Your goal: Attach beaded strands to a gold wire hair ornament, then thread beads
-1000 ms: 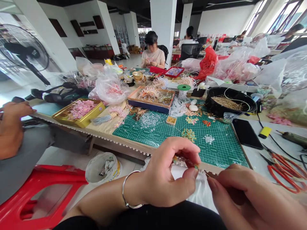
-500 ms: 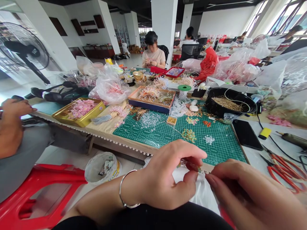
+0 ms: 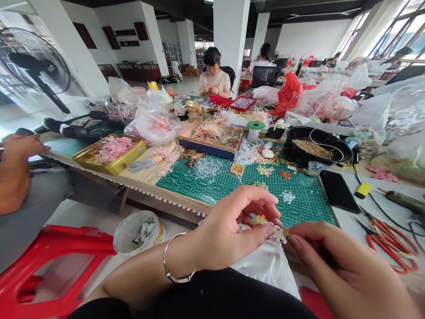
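My left hand, with a silver bangle at its wrist, is closed on a small beaded piece with yellow and greenish parts. The thumb presses on the piece from the near side, while the other fingers curl over it. At the piece's right end, my right hand pinches it between thumb and forefinger. White cloth hangs beneath both hands. Just beyond them lies a green cutting mat with clear beads, clear flower-shaped bits and orange bits.
Right of the mat lie a phone, a yellow lighter-like object and orange-handled pliers. A gold tray and a shallow box stand left and behind. A person sits at left; another sits across.
The beaded piece has turned, so its yellow part shows above my left thumb. My left-hand fingers have shifted slightly left and lifted. The view has moved a little.
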A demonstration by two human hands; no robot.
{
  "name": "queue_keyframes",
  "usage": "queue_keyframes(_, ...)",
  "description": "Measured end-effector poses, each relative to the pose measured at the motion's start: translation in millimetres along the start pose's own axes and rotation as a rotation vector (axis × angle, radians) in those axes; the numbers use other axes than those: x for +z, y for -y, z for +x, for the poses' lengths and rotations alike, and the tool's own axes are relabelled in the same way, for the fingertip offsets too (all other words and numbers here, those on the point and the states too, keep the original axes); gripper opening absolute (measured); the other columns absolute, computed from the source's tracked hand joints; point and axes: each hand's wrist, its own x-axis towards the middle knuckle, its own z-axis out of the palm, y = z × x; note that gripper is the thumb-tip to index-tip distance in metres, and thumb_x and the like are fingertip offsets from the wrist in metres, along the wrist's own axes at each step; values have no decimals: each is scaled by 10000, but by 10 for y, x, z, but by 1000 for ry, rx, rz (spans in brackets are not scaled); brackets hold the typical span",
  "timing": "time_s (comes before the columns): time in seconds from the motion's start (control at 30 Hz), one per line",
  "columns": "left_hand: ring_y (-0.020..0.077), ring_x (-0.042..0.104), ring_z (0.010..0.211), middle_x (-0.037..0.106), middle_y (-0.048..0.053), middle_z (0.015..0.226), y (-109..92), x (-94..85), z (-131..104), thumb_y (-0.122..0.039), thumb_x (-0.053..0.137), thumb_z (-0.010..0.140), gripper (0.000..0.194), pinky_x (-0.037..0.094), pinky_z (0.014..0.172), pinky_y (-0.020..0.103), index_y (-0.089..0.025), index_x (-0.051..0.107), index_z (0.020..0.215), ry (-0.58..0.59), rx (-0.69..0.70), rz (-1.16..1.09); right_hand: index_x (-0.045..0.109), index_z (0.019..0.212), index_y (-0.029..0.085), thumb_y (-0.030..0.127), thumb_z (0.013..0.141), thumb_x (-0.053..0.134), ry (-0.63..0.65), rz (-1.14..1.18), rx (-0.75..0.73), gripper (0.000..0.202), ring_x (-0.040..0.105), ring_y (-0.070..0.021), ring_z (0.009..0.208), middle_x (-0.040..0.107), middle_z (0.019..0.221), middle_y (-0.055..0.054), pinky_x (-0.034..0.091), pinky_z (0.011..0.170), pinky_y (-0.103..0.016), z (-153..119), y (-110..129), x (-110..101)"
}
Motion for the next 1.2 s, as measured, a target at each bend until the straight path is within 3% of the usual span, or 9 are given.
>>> queue_keyframes(0.17, 115, 653, 787, 607, 13, 890, 17, 2, 41, -134, 686, 798, 352, 553, 644, 199, -198, 494, 1086, -26, -199, -349, 591, 884, 278, 291, 913, 516, -31, -82, -49, 81, 628, -99, 545, 688, 711, 61, 497, 537, -179, -38, -18, -9)
queue_keyframes(0.23, 117, 674, 763, 621, 9, 869, 13, 2, 47, -120, 690, 794, 349, 560, 647, 197, -193, 502, 1078, -24, -252, -430, 594, 886, 269, 298, 913, 513, -48, -124, -63, 90, 636, -114, 572, 693, 733, 42, 504, 564, -199, -46, -10, -4)
queue_keyframes(0.4, 104, 684, 784, 645, 11, 867, 4, 5, 49, -94, 683, 796, 324, 561, 705, 183, -186, 545, 1073, -54, -286, -405, 578, 896, 263, 272, 912, 510, -23, -165, -79, 70, 632, -119, 580, 676, 731, 31, 495, 554, -210, -29, 30, 21)
queue_keyframes(0.7, 125, 697, 741, 657, 15, 823, 6, 10, 78, -95, 693, 781, 286, 557, 645, 191, -174, 552, 1016, -24, -367, -473, 515, 876, 233, 251, 892, 514, 4, -124, -94, 24, 580, -102, 511, 595, 674, 18, 466, 424, -176, -48, -36, -40)
queue_keyframes(0.87, 128, 696, 705, 652, 20, 793, 30, 13, 94, -65, 680, 775, 245, 551, 624, 193, -146, 548, 965, 7, -440, -491, 515, 826, 230, 204, 893, 511, 51, -116, -135, 72, 542, -94, 506, 562, 654, 26, 452, 460, -190, -56, -76, -29)
queue_keyframes(1.1, 140, 693, 677, 648, 25, 791, 129, 57, 94, -78, 693, 765, 264, 549, 597, 206, -140, 526, 960, -28, -458, -621, 570, 958, 168, 178, 859, 588, -147, -292, -348, 100, 566, -129, 684, 610, 808, -51, 460, 623, -247, -165, -158, 91)
queue_keyframes(1.2, 144, 690, 687, 637, 18, 791, 135, 87, 90, -86, 708, 753, 288, 549, 603, 214, -142, 520, 964, -45, -464, -661, 538, 981, 162, 163, 852, 597, -224, -301, -334, 142, 571, -139, 688, 610, 796, -54, 460, 628, -257, -169, -149, 145)
